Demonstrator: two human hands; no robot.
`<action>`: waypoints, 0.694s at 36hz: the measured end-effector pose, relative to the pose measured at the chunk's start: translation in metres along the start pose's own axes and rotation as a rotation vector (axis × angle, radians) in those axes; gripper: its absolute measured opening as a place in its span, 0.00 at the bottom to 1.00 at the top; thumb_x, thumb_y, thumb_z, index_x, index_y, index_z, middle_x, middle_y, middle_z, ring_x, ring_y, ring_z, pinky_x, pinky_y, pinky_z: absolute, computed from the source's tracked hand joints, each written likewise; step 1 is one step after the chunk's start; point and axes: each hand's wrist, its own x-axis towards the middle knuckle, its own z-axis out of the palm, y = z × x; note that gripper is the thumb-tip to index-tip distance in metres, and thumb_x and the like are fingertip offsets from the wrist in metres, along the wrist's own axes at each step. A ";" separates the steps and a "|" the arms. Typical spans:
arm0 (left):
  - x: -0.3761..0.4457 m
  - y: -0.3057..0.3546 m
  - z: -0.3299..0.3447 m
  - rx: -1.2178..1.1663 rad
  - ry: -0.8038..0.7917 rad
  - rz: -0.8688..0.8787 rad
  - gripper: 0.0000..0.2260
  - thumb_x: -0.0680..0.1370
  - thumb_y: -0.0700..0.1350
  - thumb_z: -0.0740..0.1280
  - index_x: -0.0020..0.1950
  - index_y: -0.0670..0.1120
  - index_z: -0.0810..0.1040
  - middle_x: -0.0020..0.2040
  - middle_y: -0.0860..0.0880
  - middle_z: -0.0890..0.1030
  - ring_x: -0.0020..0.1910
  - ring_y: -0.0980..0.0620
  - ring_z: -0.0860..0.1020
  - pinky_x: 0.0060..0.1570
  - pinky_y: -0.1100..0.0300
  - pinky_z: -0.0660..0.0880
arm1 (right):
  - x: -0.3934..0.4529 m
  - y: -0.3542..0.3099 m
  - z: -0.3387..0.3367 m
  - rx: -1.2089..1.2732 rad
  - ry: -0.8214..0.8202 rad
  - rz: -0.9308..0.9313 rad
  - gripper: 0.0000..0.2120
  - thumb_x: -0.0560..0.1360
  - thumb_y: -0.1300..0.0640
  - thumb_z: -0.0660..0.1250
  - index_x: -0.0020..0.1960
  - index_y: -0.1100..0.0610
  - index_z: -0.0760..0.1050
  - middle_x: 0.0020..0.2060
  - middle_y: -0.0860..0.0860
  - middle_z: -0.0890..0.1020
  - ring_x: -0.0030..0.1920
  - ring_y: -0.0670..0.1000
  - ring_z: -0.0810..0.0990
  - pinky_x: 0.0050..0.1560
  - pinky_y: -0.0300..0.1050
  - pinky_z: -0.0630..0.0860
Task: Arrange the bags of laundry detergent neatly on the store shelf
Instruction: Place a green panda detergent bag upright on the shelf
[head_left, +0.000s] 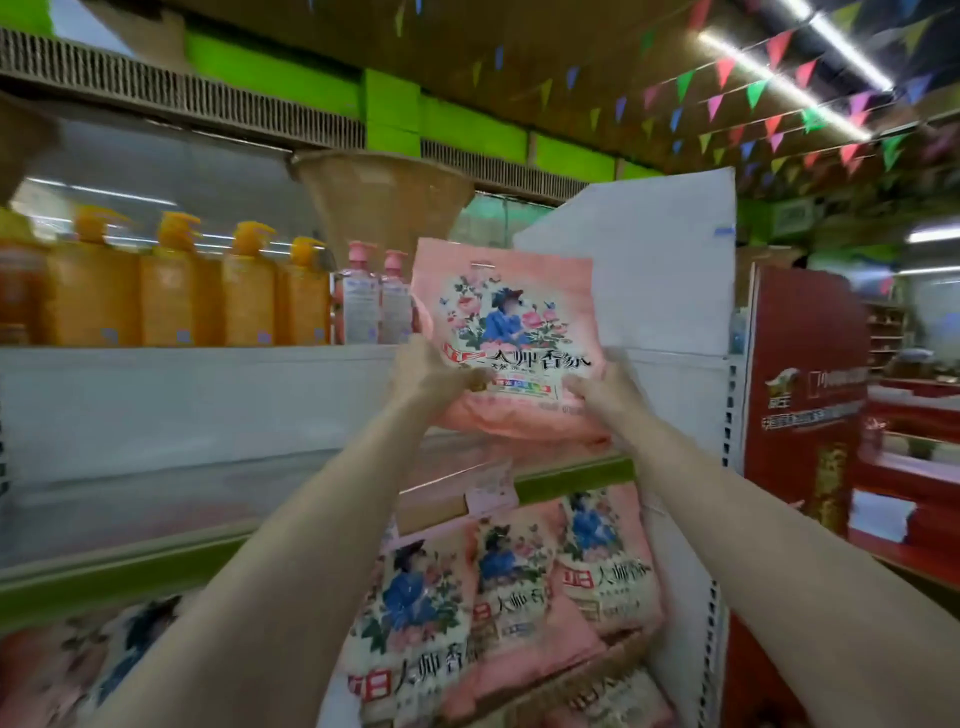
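Both hands hold a pink detergent bag (506, 332) upright above the middle shelf (208, 467): the left hand (428, 376) grips its lower left edge, the right hand (605, 389) its lower right. The shelf lies bare to the left. More bags (498, 587) lean below; orange bottles (171, 291) line the top shelf.

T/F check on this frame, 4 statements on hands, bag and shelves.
1. Both hands hold the pink detergent bag. True: left hand and right hand grip its lower corners.
2. The held bag lies flat on the shelf. False: it is held upright.
3. Orange pump bottles stand on the upper shelf. True.
4. The shelf below holds no bags. False: matching pink bags lean there.
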 end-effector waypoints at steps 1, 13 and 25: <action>0.004 0.003 0.007 -0.007 -0.005 0.012 0.29 0.64 0.56 0.77 0.53 0.40 0.71 0.46 0.50 0.76 0.46 0.51 0.76 0.47 0.61 0.74 | 0.004 0.001 -0.004 0.019 0.016 0.008 0.17 0.74 0.63 0.67 0.62 0.60 0.72 0.56 0.57 0.80 0.52 0.55 0.79 0.56 0.51 0.77; 0.068 -0.005 0.110 -0.251 -0.095 -0.074 0.23 0.66 0.46 0.78 0.55 0.44 0.71 0.54 0.46 0.80 0.52 0.45 0.80 0.56 0.47 0.78 | 0.092 0.038 -0.036 -0.193 0.081 -0.043 0.11 0.74 0.58 0.68 0.54 0.57 0.70 0.43 0.49 0.78 0.41 0.50 0.78 0.44 0.46 0.76; 0.105 -0.004 0.190 -0.114 -0.027 -0.287 0.04 0.75 0.32 0.64 0.46 0.38 0.70 0.42 0.47 0.73 0.41 0.52 0.72 0.40 0.60 0.72 | 0.190 0.110 -0.045 -0.091 -0.194 -0.050 0.23 0.74 0.70 0.65 0.67 0.64 0.65 0.55 0.55 0.77 0.39 0.48 0.77 0.23 0.24 0.68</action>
